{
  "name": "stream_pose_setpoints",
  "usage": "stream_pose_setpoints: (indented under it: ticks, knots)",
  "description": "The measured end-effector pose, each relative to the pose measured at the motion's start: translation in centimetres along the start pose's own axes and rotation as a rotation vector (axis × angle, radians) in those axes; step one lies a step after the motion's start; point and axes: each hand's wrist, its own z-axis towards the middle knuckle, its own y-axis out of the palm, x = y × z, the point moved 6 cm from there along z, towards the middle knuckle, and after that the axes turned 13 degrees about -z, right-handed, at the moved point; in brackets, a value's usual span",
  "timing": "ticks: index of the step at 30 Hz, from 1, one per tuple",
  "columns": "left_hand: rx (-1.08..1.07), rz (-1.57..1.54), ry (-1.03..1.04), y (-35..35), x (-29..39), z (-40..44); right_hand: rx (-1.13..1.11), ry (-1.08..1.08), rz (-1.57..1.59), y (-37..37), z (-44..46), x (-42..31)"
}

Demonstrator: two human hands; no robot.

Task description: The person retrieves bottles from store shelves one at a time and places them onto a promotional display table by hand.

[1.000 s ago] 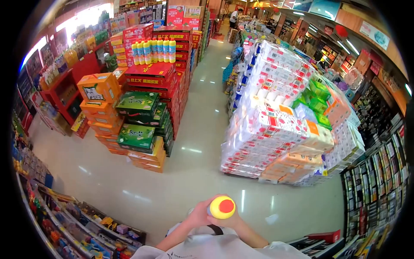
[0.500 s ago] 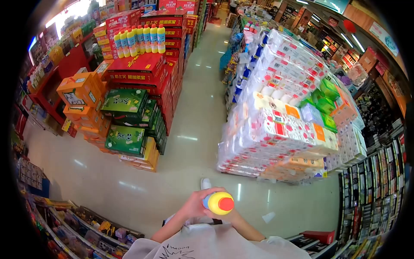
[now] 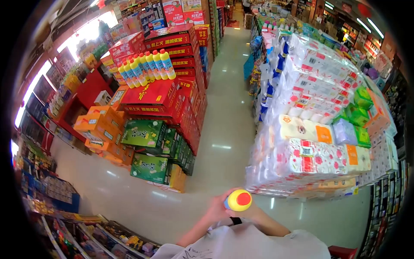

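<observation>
Seen from above, a yellow plastic bottle (image 3: 236, 202) with a red cap and a bluish label stands upright in front of my body. My left hand (image 3: 217, 208) is closed around its left side. On the other side, my right hand (image 3: 255, 212) is against the bottle's lower right, its fingers hidden behind the bottle. Similar yellow bottles (image 3: 148, 69) with blue labels stand in rows on a red carton (image 3: 148, 97) ahead and to the left.
Green cartons (image 3: 148, 168) and orange cartons (image 3: 99, 125) are stacked to the left. Bulky toilet paper packs (image 3: 310, 159) rise on the right. Between these stacks runs a tiled aisle (image 3: 226, 108). Shelves of goods (image 3: 108, 239) curve along the lower left.
The view has swung left, so the stacks and my hands appear further right. My left hand stays around the bottle. The loose white scrap on the floor has gone out of sight.
</observation>
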Motion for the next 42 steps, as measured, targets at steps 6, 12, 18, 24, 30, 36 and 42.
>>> stream_pose_setpoints:
  ticks: [6, 12, 18, 24, 30, 36, 42]
  knots:
    - [0.104, 0.013, -0.056, -1.7, -3.7, 4.0, -0.095, 0.09, -0.066, -2.0, 5.1, 2.9]
    - [0.196, 0.119, -0.115, -6.3, -3.4, 6.6, -0.264, 0.094, -0.114, -0.2, 11.4, 4.2]
    - [0.291, 0.125, -0.067, -13.6, -6.8, 9.6, -0.345, 0.043, -0.155, 2.7, 19.2, 6.4]
    - [0.308, 0.01, -0.23, -21.4, -2.5, 14.1, -0.283, 0.123, -0.178, 4.8, 27.1, 6.5]
    - [0.478, -0.072, -0.01, -30.6, -1.4, 15.4, -0.497, 0.128, -0.329, 10.3, 36.0, 5.8]
    - [0.311, -0.463, -0.067, -36.6, -3.4, 15.2, -0.665, -0.1, -0.482, 16.4, 42.1, 4.8]
    - [0.431, -0.249, 0.077, -41.8, -0.7, 17.5, -0.63, -0.16, -0.538, 17.2, 45.1, 5.7]
